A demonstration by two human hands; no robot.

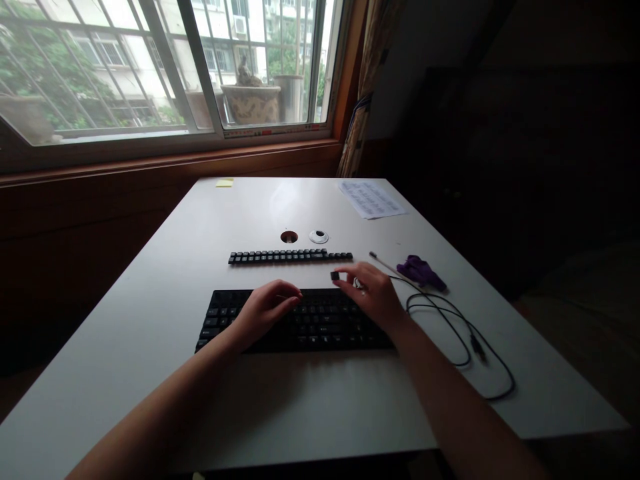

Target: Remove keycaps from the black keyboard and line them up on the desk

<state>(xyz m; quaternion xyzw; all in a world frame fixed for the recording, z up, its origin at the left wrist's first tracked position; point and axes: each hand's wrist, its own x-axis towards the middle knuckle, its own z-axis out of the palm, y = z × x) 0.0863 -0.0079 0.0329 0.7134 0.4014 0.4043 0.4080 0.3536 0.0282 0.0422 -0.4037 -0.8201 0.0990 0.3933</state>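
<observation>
A black keyboard [320, 338] lies on the white table in front of me, with part of its top row of keys gone. My right hand [373, 290] pinches a small black keycap [335, 275] between thumb and fingertips, just above the keyboard's back edge. Over the keyboard's left-middle part, my left hand [267, 307] is curled, its thumb close to the fingertips; whether anything tiny is between them cannot be made out. Behind the keyboard, loose black keycaps [280, 257] stand lined up in two rows. Both hands hide some of the keys.
A black cable [467, 320] loops at the right, beside a purple cloth [421, 273] and a thin stick [387, 265]. Farther back are a round table hole [289, 237], a white cover [319, 237], printed paper [373, 200] and a yellow note [225, 182].
</observation>
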